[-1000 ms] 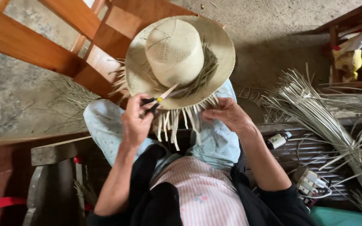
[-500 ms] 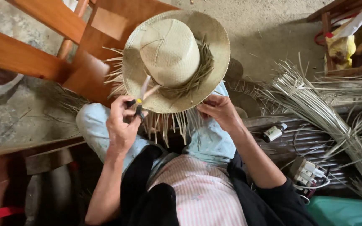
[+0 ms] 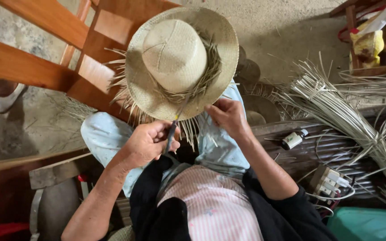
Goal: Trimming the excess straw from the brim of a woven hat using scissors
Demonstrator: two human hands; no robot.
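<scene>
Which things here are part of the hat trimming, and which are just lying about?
In use:
- pale woven straw hat with loose strand ends
- dark-handled scissors in left hand
- right hand at the hat's brim

Lying about:
- bundle of pale straw strips
- small dark-capped bottle
- white power strip
- brown wooden chair

You've got one woven straw hat (image 3: 182,62) on your lap and one pair of scissors (image 3: 173,126), with two hands on them: your left hand (image 3: 146,143) and your right hand (image 3: 226,117). Off to your right there's one small bottle (image 3: 292,139), one white power strip (image 3: 330,183) and one big tied bundle of straw strips (image 3: 349,120). One wooden chair (image 3: 63,53) stands up front, and one white shoe (image 3: 3,99) shows at the left edge.
</scene>
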